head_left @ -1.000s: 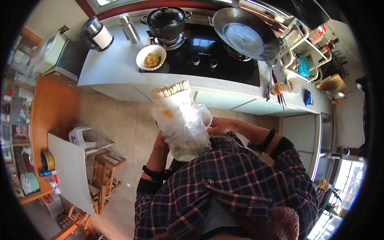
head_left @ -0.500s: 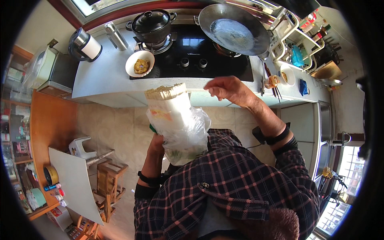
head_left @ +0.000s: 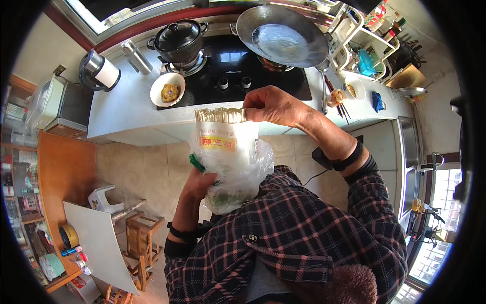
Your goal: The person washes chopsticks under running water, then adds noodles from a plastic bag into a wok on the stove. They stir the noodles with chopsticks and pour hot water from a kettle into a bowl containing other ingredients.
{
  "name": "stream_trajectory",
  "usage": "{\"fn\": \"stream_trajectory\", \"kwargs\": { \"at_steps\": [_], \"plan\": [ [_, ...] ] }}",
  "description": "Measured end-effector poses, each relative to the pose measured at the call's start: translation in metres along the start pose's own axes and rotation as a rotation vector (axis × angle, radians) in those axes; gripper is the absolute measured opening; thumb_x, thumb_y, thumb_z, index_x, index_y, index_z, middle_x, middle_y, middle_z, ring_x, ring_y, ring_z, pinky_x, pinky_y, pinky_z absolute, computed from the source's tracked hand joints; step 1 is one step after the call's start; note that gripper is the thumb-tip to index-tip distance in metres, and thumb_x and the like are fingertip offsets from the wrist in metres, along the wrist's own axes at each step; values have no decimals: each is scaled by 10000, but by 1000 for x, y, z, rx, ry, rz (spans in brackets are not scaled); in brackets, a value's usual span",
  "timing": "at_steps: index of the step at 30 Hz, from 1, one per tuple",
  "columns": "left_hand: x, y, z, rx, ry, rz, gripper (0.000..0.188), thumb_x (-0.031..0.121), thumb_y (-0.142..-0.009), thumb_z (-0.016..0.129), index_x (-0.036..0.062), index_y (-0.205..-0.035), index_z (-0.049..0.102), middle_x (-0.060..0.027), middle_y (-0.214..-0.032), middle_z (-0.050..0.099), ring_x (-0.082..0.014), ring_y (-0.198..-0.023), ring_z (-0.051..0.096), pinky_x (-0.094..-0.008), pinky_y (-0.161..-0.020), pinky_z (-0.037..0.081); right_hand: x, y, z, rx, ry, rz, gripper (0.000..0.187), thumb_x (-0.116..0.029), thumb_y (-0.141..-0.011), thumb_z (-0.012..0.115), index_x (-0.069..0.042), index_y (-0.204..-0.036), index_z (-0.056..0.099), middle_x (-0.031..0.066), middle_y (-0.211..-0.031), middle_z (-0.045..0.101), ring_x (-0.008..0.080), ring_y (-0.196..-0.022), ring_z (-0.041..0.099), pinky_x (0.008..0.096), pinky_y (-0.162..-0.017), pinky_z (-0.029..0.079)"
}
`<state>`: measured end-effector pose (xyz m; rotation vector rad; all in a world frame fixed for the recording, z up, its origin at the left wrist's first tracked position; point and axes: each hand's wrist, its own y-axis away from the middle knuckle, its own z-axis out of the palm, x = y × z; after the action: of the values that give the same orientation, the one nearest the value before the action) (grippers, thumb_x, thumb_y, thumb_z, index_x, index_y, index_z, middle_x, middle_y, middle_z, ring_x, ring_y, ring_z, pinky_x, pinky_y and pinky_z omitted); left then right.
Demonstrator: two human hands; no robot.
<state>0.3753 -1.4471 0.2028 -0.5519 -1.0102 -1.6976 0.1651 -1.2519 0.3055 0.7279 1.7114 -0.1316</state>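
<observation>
A bundle of dried noodles point(head_left: 221, 116) stands upright in a white paper wrapper point(head_left: 244, 144) with a red and yellow label. Its top is open and the noodle ends show. Around its lower part is a crumpled clear plastic bag point(head_left: 238, 185). My left hand point(head_left: 202, 183) is closed on the bag from the left, beside a small green piece point(head_left: 197, 162); some fingers are hidden behind it. My right hand point(head_left: 272, 105) pinches the upper right edge of the noodle packet, its fingertips partly hidden.
Beyond my hands, a wok point(head_left: 314, 43) with liquid and a lidded black pot point(head_left: 177, 39) sit on the black stove point(head_left: 228, 66). A bowl point(head_left: 158, 92) with food stands at the left. The rack point(head_left: 349, 43), chopsticks point(head_left: 344, 110) and another bowl point(head_left: 361, 90) are at the right.
My right hand has moved left and down from the air onto the packet's upper right edge. The packet has turned more upright, its label now facing me.
</observation>
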Motion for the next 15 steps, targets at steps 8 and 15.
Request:
{"fn": "stream_trajectory", "kwargs": {
  "at_steps": [8,15],
  "plan": [
    [3,-7,4,-67,-10,25,646,48,-673,649,-13,-1281,440,-132,-1176,571,-248,-1044,577,-376,-886,486,14,-11,-45,198,-302,-142,254,-252,-813,704,-18,-878,629,28,-731,603,80,-634,497,223,-577,413],
    [9,-26,8,-16,-21,84,645,35,-682,628,-14,-1292,423,-130,-1184,566,-248,-1050,576,-376,-894,482,54,-11,-38,-23,-766,-128,675,-637,-758,620,-51,-1089,581,-38,-757,442,69,-646,382,215,-547,309]
  ]
}}
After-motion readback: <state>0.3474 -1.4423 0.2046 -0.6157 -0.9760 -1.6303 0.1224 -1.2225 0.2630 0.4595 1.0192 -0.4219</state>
